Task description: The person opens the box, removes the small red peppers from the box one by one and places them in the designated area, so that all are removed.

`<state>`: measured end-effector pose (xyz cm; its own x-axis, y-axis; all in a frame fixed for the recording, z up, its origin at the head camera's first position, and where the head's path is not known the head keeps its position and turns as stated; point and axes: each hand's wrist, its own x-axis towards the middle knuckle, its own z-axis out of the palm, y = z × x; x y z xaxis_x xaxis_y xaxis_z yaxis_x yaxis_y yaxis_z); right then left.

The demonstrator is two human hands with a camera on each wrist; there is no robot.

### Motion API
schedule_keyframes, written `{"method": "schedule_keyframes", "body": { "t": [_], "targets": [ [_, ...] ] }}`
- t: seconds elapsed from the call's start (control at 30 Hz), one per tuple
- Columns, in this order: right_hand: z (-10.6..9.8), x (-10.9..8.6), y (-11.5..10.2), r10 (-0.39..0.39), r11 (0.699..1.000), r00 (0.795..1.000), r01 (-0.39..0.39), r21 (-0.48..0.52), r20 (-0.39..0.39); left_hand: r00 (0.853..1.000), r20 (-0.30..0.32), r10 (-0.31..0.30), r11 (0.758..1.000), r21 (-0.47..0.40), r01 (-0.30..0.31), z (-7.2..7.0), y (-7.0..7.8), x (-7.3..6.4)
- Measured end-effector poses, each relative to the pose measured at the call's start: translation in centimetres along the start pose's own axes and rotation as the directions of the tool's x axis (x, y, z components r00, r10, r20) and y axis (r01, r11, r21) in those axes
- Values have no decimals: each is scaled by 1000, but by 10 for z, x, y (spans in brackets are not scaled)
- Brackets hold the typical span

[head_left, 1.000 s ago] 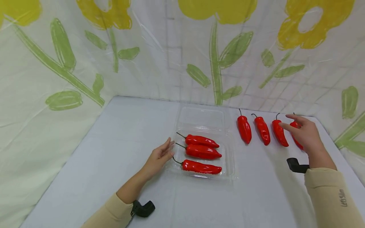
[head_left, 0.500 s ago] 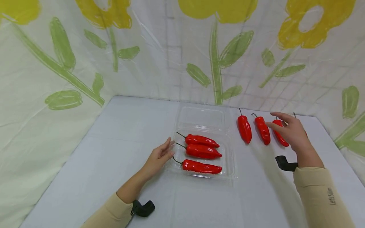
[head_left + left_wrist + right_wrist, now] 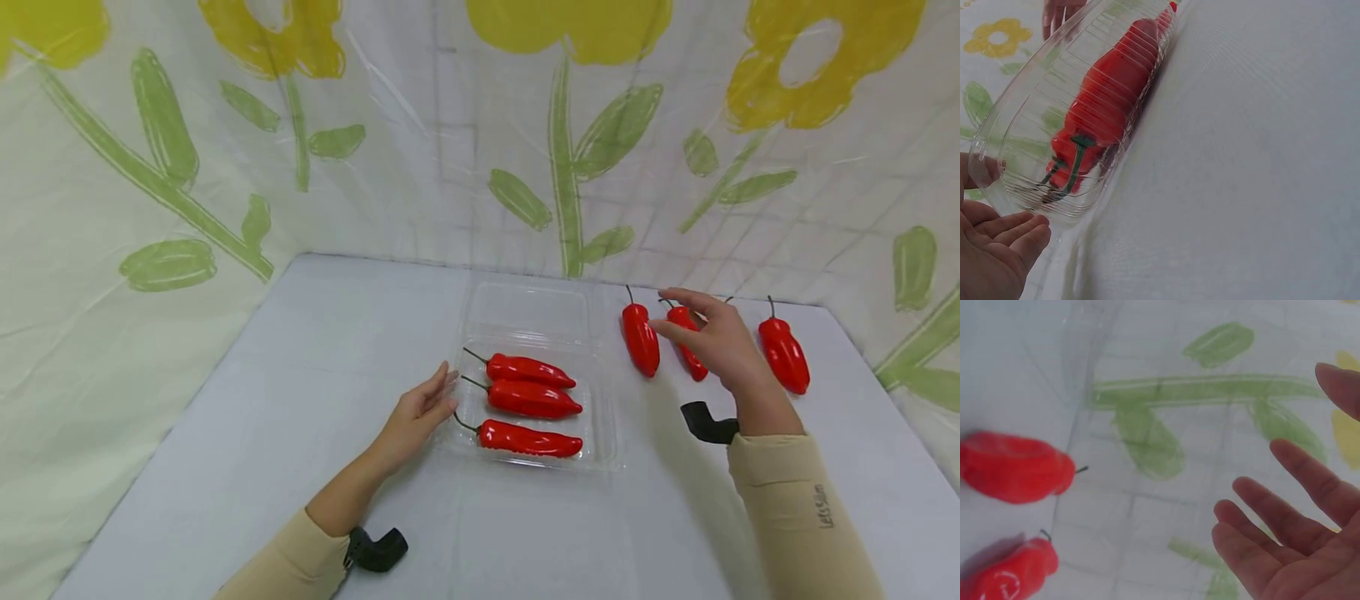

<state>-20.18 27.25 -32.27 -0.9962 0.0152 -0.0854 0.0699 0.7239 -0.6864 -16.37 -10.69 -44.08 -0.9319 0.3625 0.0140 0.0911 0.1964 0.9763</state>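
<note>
My left hand (image 3: 415, 417) is at the left edge of a clear plastic clamshell box (image 3: 600, 433), its fingers extended and touching the rim. In the left wrist view, the fingertips (image 3: 1034, 232) lie right against the box's end wall. Three red peppers (image 3: 534, 400) lie side by side in the box, stems toward that hand. Over on the right, my right hand (image 3: 716, 342) hovers with fingers spread and nothing in them. It overlaps a red pepper (image 3: 682, 321) in the row and hides most of another behind it. Its fingertips reach near the leftmost loose pepper (image 3: 640, 340).
At the right end of the row lies another red pepper (image 3: 783, 354). The box's lid (image 3: 528, 310) is folded back toward the flower-printed curtain (image 3: 405, 167). A white cloth covers the table (image 3: 315, 333).
My right hand has moved left along the row of loose peppers, uncovering the rightmost one. My left hand and the peppers have stayed in place.
</note>
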Motion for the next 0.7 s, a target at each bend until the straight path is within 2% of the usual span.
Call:
{"method": "schedule_keyframes", "body": {
  "t": [0.37,0.7],
  "targets": [
    [15,-6,-16,-76,997,995,75,22,65,1000,-3,9,1000,-1,-9,0,-1,0],
    [30,-8,-32,-189,982,976,190,2,106,1000,1,-1,1000,-21,1,0,0,-1]
  ]
}}
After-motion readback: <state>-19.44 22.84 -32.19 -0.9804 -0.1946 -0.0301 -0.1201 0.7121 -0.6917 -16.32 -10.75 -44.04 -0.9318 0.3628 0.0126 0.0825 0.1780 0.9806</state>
